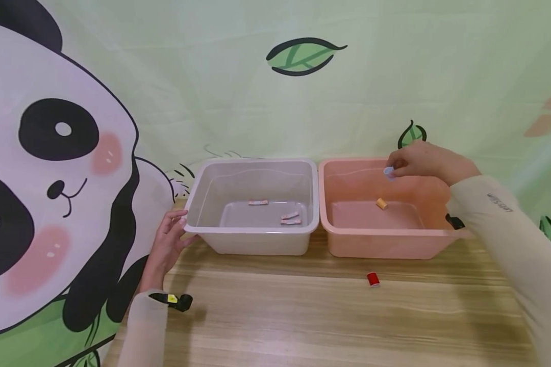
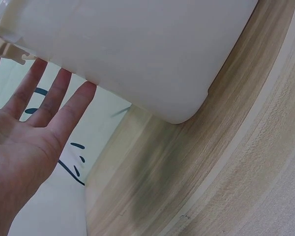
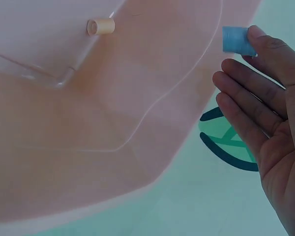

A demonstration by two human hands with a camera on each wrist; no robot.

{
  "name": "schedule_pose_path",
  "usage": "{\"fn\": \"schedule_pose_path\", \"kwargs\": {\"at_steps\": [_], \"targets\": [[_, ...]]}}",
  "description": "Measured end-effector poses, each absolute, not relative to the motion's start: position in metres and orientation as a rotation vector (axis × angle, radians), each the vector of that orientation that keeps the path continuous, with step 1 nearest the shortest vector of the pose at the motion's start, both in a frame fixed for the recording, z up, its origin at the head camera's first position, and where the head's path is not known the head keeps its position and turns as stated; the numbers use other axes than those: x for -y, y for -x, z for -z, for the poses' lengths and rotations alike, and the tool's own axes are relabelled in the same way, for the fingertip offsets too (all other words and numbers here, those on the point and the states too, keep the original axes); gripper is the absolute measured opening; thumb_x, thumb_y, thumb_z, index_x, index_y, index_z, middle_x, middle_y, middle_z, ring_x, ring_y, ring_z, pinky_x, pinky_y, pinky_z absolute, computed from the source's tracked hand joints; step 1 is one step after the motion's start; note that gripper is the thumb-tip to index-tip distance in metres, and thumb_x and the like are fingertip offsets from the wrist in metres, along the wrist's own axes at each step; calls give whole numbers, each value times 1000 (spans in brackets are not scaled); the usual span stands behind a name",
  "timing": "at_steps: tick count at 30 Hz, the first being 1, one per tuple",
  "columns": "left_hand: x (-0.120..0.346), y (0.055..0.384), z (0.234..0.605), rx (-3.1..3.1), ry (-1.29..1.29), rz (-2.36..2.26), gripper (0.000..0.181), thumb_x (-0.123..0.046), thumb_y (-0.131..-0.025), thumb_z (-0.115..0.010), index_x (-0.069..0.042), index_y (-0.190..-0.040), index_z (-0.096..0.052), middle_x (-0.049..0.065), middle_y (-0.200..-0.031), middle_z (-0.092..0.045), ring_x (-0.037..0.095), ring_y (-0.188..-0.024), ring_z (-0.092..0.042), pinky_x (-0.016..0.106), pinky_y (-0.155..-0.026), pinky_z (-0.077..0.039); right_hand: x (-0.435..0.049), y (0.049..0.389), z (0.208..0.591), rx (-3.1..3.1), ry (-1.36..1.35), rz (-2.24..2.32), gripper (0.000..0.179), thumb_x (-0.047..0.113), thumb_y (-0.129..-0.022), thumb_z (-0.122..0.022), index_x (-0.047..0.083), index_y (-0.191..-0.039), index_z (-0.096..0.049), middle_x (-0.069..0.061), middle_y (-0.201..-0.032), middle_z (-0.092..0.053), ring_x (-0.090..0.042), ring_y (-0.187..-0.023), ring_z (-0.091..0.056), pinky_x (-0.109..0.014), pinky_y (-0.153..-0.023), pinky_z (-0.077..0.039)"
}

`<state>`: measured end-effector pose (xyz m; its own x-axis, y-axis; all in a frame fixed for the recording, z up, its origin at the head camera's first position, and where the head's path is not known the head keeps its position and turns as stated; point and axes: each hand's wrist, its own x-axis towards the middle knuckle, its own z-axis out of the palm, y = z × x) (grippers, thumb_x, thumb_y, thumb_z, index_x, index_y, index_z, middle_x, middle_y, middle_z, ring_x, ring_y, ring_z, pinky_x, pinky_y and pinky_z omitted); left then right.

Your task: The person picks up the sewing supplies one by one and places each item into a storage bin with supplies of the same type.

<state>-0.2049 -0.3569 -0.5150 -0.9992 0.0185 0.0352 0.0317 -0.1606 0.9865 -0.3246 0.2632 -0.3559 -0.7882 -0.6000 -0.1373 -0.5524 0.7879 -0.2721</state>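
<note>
My right hand (image 1: pixel 420 160) is above the back of the pink bin (image 1: pixel 381 244) and pinches a light blue thread spool (image 3: pixel 235 40) between thumb and index finger. The other fingers stretch out below the spool in the right wrist view. On the floor of the pink bin lies a yellow-orange thread spool (image 1: pixel 382 204). At the left end of the off-white bin (image 1: pixel 257 242), my left hand (image 1: pixel 166 244) touches the wall and rim with extended fingers (image 2: pixel 78 105). A red thread spool (image 1: pixel 373 280) lies on the table in front of the pink bin.
Inside the off-white bin are several small, pale printed strips (image 1: pixel 258 202). Both bins stand side by side on a wood-grain table (image 1: pixel 275 311). Close behind them hangs a green cloth (image 1: pixel 220 92) with a panda and leaves printed on it.
</note>
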Motion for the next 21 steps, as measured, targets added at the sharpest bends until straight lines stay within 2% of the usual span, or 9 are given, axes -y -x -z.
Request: {"fn": "schedule_pose_path", "kwargs": {"at_steps": [9, 18, 21], "targets": [[357, 205, 516, 2038, 59, 2376, 20, -21, -108, -52, -24, -128, -54, -1, -140, -50, 18, -124, -56, 38, -87, -59, -260, 327, 364, -2764, 838, 338, 27, 25, -96, -72, 7, -116, -71, -5, -108, -72, -24, -99, -67, -50, -90, -55], [357, 206, 518, 2036, 84, 2364, 20, -20, -108, -52, -24, -127, -54, -1, -139, -51, 18, -123, -57, 39, -87, -59, -257, 325, 362, -2770, 861, 334, 25, 19, -97, -71, 3, -116, -70, -7, -107, -72, -25, -96, -68, -50, -89, -56], [357, 206, 518, 2028, 80, 2374, 19, -20, -108, -52, -24, -127, -55, 0, -139, -50, 18, -124, -57, 43, -90, -58, -256, 322, 360, -2774, 871, 338, 24, 17, -96, -71, 3, -115, -71, -7, -107, -72, -24, -95, -68, -50, -88, -56]]}}
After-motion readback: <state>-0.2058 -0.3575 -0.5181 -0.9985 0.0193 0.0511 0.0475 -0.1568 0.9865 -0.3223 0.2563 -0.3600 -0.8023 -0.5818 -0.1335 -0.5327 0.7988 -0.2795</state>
